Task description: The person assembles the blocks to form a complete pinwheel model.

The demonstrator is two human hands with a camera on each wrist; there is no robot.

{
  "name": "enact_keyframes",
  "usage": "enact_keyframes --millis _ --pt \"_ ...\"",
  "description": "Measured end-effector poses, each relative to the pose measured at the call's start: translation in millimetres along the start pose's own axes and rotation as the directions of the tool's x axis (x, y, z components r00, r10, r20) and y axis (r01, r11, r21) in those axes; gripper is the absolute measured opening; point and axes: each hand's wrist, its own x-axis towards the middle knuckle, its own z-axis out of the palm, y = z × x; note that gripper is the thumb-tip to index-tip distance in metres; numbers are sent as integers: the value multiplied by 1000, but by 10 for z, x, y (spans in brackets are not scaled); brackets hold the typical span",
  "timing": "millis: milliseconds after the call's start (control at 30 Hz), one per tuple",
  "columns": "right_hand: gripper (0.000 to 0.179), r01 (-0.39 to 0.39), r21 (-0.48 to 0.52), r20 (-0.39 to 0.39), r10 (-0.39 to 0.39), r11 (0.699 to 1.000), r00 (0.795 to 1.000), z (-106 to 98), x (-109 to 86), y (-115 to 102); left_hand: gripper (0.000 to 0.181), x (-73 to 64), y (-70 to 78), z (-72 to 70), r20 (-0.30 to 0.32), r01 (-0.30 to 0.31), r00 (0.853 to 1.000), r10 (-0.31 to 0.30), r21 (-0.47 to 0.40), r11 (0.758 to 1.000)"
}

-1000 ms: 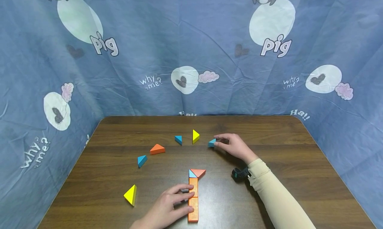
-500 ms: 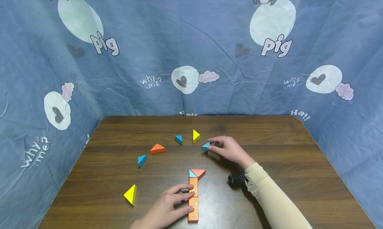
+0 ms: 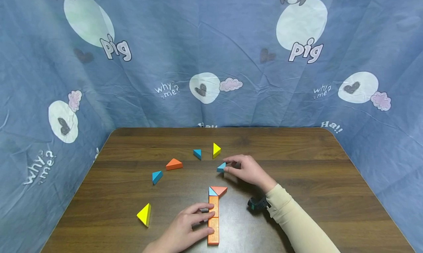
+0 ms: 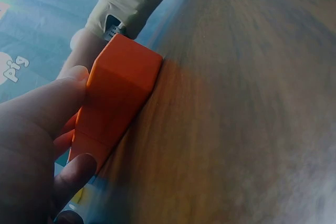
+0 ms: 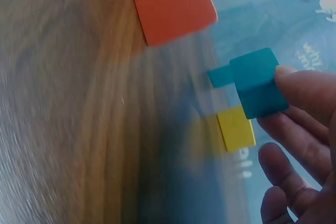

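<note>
My right hand (image 3: 248,169) pinches a small blue triangular block (image 3: 221,167) between thumb and fingers, beyond the joined blocks. The right wrist view shows a flat side of this blue block (image 5: 257,83) at the fingertips. My left hand (image 3: 185,226) rests its fingertips along two orange rectangular blocks (image 3: 214,238) laid end to end. In the left wrist view the thumb lies along the edge of an orange block (image 4: 121,87). A light blue triangle (image 3: 212,191) and a salmon triangle (image 3: 219,190) sit side by side at the far end of that row.
Loose triangular blocks lie about the wooden table (image 3: 297,216): a yellow one (image 3: 216,150) and a blue one (image 3: 197,154) at the back, an orange one (image 3: 173,165), another blue one (image 3: 156,177) and a yellow one (image 3: 144,215) at left. A printed blue cloth (image 3: 211,43) hangs behind.
My right hand has moved left and nearer, carrying the blue triangular block toward the joined blocks. The left hand and the blocks on the table have stayed in place.
</note>
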Motion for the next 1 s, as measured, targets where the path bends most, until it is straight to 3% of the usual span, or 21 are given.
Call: enact_keyframes --millis 167,500,800,1000 --pt "37 5 23 0 -5 1000 1000 62 -7 -50 40 -5 -7 0 9 16 1000 -16 -9 1000" --pt "38 -37 56 46 34 998 998 200 -57 -125 39 0 -15 3 -12 -32 999 33 12 999" --pt "38 -42 81 80 35 996 996 308 -96 -160 41 4 -7 -15 23 7 1000 -6 -9 1000" --pt "35 -50 81 84 43 995 996 359 -109 -153 41 5 0 -8 23 -2 1000 2 3 1000"
